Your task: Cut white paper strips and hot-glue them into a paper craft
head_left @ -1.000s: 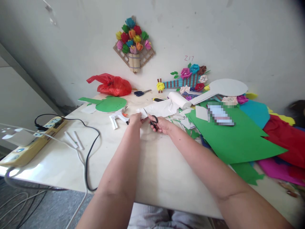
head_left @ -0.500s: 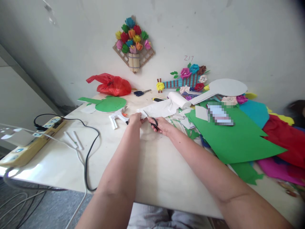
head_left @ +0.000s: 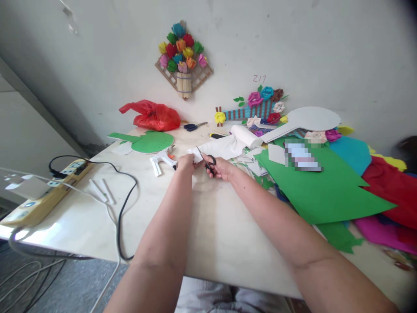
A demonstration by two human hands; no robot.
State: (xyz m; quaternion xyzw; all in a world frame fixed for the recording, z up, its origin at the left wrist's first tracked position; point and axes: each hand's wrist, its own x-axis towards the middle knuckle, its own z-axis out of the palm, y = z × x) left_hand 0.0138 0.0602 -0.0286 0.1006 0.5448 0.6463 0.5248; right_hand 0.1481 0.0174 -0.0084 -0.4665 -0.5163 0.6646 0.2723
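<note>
My left hand [head_left: 186, 162] is closed on a small, crumpled white piece of thin sheet [head_left: 196, 154], its fingers partly hidden behind the wrist. Just to its right, my right hand [head_left: 222, 168] grips dark-handled scissors [head_left: 207, 163] by the loops. Their blades point up and left, close beside the white piece; whether they touch it I cannot tell. Behind both hands a thin white sheet [head_left: 223, 147] spreads out from a white roll [head_left: 246, 136]. A white glue gun [head_left: 163, 159] lies left of my left hand.
Green card [head_left: 329, 191] and paper scraps [head_left: 256, 167] cover the right side, with a phone [head_left: 302, 156] on top. At the left are a power strip [head_left: 42, 198] and a black cable [head_left: 125, 208]. A red bag [head_left: 158, 116] and other scissors [head_left: 194, 126] lie at the back.
The scissors have turned so that their blades point more steeply upward. The white piece at my left hand stands higher and looks more bunched. Both hands remain in nearly the same place.
</note>
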